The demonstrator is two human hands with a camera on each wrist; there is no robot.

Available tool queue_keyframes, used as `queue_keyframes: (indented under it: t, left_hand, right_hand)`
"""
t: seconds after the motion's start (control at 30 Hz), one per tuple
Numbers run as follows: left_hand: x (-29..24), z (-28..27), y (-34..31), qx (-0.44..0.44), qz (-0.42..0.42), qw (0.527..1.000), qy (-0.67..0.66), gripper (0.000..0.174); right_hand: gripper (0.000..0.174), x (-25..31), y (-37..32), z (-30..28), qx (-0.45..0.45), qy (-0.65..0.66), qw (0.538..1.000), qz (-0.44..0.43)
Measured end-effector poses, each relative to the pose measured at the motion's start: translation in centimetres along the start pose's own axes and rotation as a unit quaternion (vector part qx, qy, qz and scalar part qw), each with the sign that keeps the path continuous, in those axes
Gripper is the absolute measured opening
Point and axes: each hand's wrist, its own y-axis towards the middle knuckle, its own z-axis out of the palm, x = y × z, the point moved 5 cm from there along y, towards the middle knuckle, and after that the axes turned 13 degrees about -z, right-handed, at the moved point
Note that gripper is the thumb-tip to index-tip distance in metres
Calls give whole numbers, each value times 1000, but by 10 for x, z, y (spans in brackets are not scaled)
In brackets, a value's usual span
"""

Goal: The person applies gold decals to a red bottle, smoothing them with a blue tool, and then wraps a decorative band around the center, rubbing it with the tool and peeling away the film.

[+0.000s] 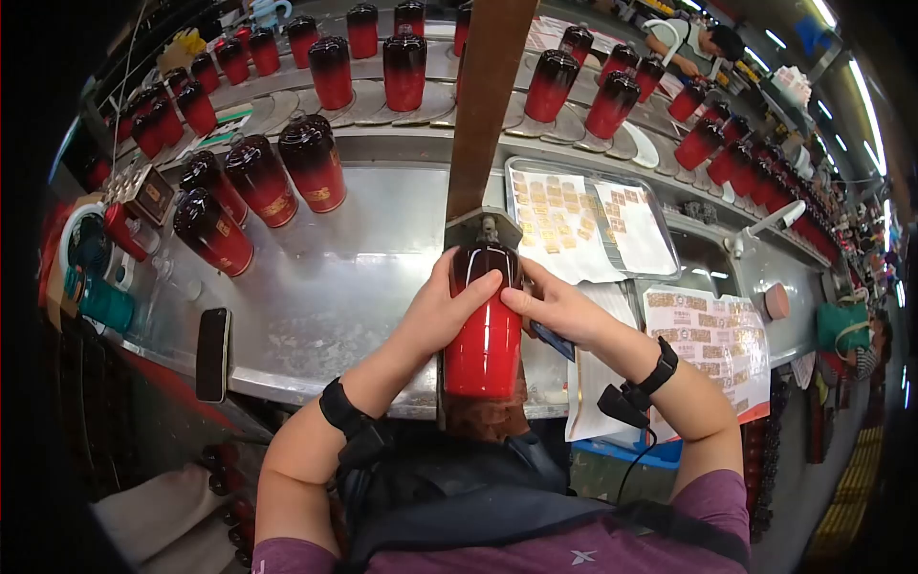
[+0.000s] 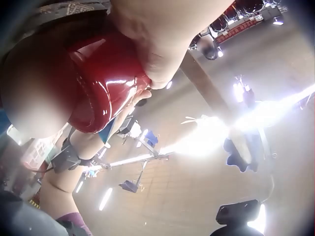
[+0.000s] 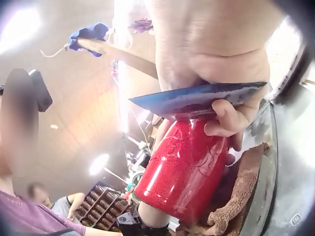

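A glossy bottle, black at the top and red below [image 1: 485, 344], lies at the centre of the head view, its neck away from the body. On its left side the left hand [image 1: 442, 311] grips it, thumb over the front. The right hand [image 1: 562, 311] holds the other side, its thumb close to the left one. Under the right palm, some fingers hold a flat blue pointed tool [image 3: 197, 101], which crosses above the red bottle [image 3: 182, 172] in the right wrist view. The left wrist view shows the left hand [image 2: 155, 39] against the red surface [image 2: 108, 73].
Several finished-looking bottles [image 1: 258, 180] stand on the metal table [image 1: 325, 277], left of a phone-side edge; the phone [image 1: 212, 354] is there. A tray of gold labels [image 1: 669, 263] and a printed sheet [image 1: 708, 349] lie right. A brown post [image 1: 485, 105] rises behind the bottle. Conveyor bottles stand beyond.
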Motion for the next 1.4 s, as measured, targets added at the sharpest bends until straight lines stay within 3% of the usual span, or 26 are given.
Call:
queue_keyframes:
  t: [0.07, 0.2, 0.5, 0.57, 0.6, 0.67, 0.7, 0.77, 0.83, 0.97, 1.1, 1.17, 1.23, 1.27, 1.4]
  left_hand:
    - [-6, -4, -6, -14, 13, 999, 36, 90]
    - [2, 5, 3, -22, 32, 996, 78, 89]
    - [-3, 5, -9, -49, 56, 986, 148, 80]
    - [-1, 7, -4, -1, 3, 1000, 29, 68]
    - [1, 8, -2, 9, 12, 999, 31, 58]
    - [21, -1, 12, 38, -14, 999, 11, 61]
    - [23, 1, 15, 63, -36, 997, -10, 66]
    - [19, 5, 11, 70, -12, 997, 4, 75]
    - [12, 6, 1, 66, -46, 995, -61, 61]
    - [12, 5, 7, 0, -16, 991, -136, 57]
    - [10, 11, 14, 38, -24, 978, -205, 56]
    - [21, -2, 26, 55, -38, 977, -201, 56]
    - [22, -11, 28, 10, -26, 991, -127, 57]
    - [22, -15, 28, -2, -20, 993, -117, 58]
    - [20, -31, 30, -44, 8, 996, -73, 60]
  right_hand:
    - [84, 2, 0, 5, -14, 39, 998, -37]
    - [85, -15, -4, -15, -3, 7, 1000, -7]
    - [90, -9, -7, -11, -2, 11, 999, -45]
    - [92, -8, -3, -16, -26, -81, 994, -65]
    - [92, -1, -3, -14, -28, -80, 994, -65]
    - [80, 18, -7, -12, -54, -230, 971, -34]
    - [80, 20, -6, -12, -58, -228, 971, -32]
    - [85, 31, -5, -15, -76, -292, 948, -100]
    - [79, 36, -5, -17, -72, -320, 938, -109]
    - [72, 55, -9, -12, -79, -376, 913, -136]
    - [68, 67, -23, -4, -79, -436, 883, -156]
    - [64, 55, -28, -15, -93, -419, 884, -187]
    - [56, 37, -34, -34, -77, -266, 945, -176]
    - [46, 29, -40, -48, -93, -201, 970, -96]
    - [33, 8, -72, -109, -193, -178, 962, -73]
